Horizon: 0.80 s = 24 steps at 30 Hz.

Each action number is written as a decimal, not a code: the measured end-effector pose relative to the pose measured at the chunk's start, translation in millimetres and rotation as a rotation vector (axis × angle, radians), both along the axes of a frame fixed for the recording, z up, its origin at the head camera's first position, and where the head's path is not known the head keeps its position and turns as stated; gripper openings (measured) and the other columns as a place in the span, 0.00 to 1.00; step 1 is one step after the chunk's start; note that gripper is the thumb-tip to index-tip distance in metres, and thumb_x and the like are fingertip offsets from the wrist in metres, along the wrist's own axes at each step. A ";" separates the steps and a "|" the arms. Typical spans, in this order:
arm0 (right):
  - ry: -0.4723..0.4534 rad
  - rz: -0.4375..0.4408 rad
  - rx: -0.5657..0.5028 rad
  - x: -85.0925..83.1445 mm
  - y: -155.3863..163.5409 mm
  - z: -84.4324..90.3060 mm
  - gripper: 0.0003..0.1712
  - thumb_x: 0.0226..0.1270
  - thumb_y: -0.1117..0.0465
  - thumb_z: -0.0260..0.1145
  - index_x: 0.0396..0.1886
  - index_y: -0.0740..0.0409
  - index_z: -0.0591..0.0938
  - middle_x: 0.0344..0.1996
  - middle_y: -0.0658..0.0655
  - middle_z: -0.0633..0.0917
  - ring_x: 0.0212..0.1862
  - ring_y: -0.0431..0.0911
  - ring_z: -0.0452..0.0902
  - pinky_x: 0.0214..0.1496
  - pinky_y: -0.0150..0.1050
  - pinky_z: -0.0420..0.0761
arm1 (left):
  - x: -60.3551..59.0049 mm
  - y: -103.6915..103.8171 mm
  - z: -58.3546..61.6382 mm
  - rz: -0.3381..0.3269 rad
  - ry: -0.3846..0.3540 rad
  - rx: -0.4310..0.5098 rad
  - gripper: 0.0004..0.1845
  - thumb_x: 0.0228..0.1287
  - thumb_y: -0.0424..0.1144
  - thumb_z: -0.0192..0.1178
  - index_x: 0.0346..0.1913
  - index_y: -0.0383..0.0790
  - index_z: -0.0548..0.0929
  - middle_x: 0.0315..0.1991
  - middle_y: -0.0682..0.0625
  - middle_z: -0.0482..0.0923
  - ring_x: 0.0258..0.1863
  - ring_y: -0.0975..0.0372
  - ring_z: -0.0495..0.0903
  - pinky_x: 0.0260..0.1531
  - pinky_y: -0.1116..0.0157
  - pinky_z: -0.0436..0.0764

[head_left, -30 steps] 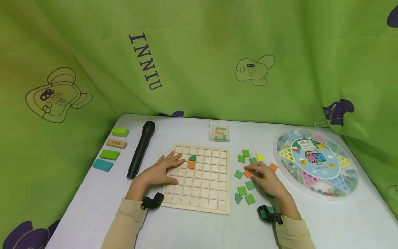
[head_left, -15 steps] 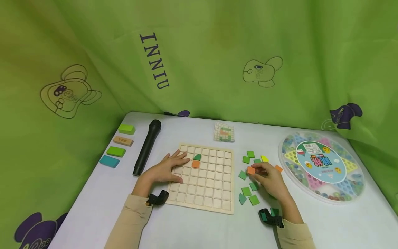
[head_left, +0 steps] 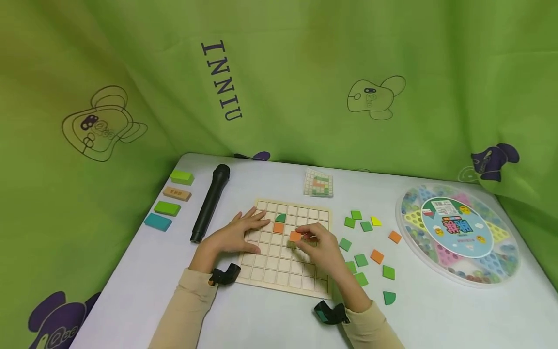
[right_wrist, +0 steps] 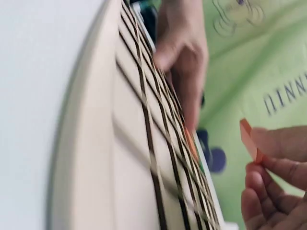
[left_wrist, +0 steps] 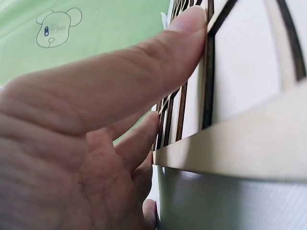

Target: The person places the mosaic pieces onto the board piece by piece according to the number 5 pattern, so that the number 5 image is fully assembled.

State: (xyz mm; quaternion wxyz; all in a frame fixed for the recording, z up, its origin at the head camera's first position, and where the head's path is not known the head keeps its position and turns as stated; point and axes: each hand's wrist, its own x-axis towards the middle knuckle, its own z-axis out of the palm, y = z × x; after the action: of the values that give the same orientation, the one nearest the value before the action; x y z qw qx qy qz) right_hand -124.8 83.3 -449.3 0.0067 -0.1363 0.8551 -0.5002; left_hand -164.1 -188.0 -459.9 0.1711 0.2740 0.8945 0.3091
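Note:
My right hand (head_left: 321, 247) pinches an orange square tile (head_left: 295, 236) between thumb and fingers, over the middle of the wooden grid board (head_left: 279, 278). In the right wrist view the pinched tile (right_wrist: 248, 139) appears raised off the board. My left hand (head_left: 233, 236) rests on the board's left edge with fingers spread, the thumb (left_wrist: 189, 28) lying on the grid in the left wrist view. Two pieces sit in the board's cells near the left fingertips: a green quarter-round tile (head_left: 281, 218) and, just below it, an orange square tile (head_left: 278, 227).
Right of the board lie several loose green tiles (head_left: 361, 260), orange tiles (head_left: 377, 256) and a yellow piece (head_left: 376, 221). A pattern card (head_left: 318, 183) lies behind the board. At left are a black microphone (head_left: 211, 203) and several blocks (head_left: 167, 208); far right, a round marble game box (head_left: 457, 228).
My right hand has picked up an orange tile from the loose pieces and carried it left over the board. The left hand stays on the board while the head view shifts slightly.

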 end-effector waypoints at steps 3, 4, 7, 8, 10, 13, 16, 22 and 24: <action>-0.044 -0.006 -0.003 -2.4 -19.6 -3.6 0.15 0.55 0.66 0.72 0.44 0.56 0.84 0.39 0.51 0.82 0.41 0.44 0.77 0.47 0.38 0.82 | -0.6 0.9 0.4 -0.004 -0.002 -0.002 0.44 0.51 0.52 0.69 0.71 0.44 0.64 0.76 0.49 0.49 0.76 0.50 0.37 0.72 0.44 0.35; -0.054 -0.009 0.000 -3.3 -24.7 -5.2 0.15 0.55 0.66 0.71 0.44 0.56 0.84 0.38 0.51 0.82 0.40 0.43 0.77 0.46 0.38 0.81 | -0.9 1.1 0.3 -0.003 -0.003 -0.002 0.44 0.51 0.52 0.69 0.71 0.44 0.64 0.75 0.49 0.49 0.76 0.50 0.37 0.72 0.44 0.35; -0.060 -0.015 0.024 -6.7 -36.7 -11.5 0.14 0.55 0.66 0.71 0.44 0.57 0.84 0.36 0.52 0.82 0.38 0.43 0.76 0.42 0.35 0.80 | -1.1 1.3 0.1 -0.001 0.001 -0.007 0.43 0.51 0.52 0.69 0.70 0.45 0.65 0.76 0.49 0.49 0.76 0.51 0.37 0.72 0.44 0.36; -0.054 -0.015 0.037 -7.5 -39.7 -13.5 0.14 0.55 0.66 0.71 0.43 0.57 0.84 0.36 0.53 0.82 0.38 0.43 0.76 0.41 0.34 0.79 | -1.1 1.1 0.1 0.000 0.001 -0.008 0.43 0.51 0.52 0.69 0.70 0.45 0.65 0.76 0.49 0.49 0.76 0.51 0.37 0.72 0.44 0.36; -0.034 -0.014 0.059 -8.1 -43.5 -16.6 0.14 0.55 0.66 0.71 0.43 0.58 0.84 0.35 0.54 0.81 0.37 0.43 0.75 0.40 0.35 0.78 | -0.8 1.2 0.3 0.002 0.000 -0.004 0.43 0.51 0.51 0.69 0.70 0.45 0.65 0.76 0.49 0.49 0.76 0.51 0.37 0.72 0.44 0.36; -0.018 -0.012 0.082 -7.6 -45.6 -21.0 0.14 0.56 0.66 0.71 0.43 0.57 0.84 0.36 0.53 0.81 0.38 0.43 0.74 0.40 0.35 0.77 | 0.0 1.7 1.0 0.006 -0.002 -0.003 0.43 0.51 0.51 0.70 0.70 0.45 0.65 0.76 0.50 0.49 0.76 0.51 0.37 0.72 0.44 0.36; 0.003 -0.007 0.111 -6.8 -46.5 -24.1 0.14 0.56 0.65 0.71 0.44 0.57 0.84 0.37 0.53 0.80 0.38 0.42 0.72 0.40 0.34 0.76 | 0.4 1.5 2.4 0.011 -0.008 -0.010 0.43 0.50 0.51 0.70 0.70 0.46 0.65 0.76 0.50 0.49 0.76 0.52 0.37 0.72 0.45 0.35; 0.015 0.013 0.169 -6.8 -48.3 -25.4 0.15 0.58 0.63 0.70 0.46 0.57 0.83 0.41 0.53 0.78 0.37 0.41 0.69 0.40 0.34 0.73 | -1.0 1.4 1.6 0.005 -0.006 -0.017 0.43 0.51 0.51 0.70 0.70 0.46 0.65 0.76 0.49 0.49 0.76 0.51 0.37 0.72 0.44 0.36; 0.010 0.024 0.179 -7.1 -47.9 -26.1 0.15 0.58 0.62 0.70 0.47 0.57 0.83 0.42 0.53 0.77 0.38 0.41 0.69 0.41 0.35 0.73 | -0.8 1.4 -0.1 0.002 -0.005 -0.009 0.44 0.51 0.51 0.69 0.70 0.45 0.65 0.76 0.49 0.49 0.76 0.50 0.37 0.71 0.43 0.35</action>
State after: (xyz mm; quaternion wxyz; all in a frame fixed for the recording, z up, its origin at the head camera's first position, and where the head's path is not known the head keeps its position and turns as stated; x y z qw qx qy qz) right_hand -131.9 35.4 -475.4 0.0206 -0.1479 0.8947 -0.4210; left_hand -165.0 -186.5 -460.0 0.1743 0.2716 0.8957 0.3059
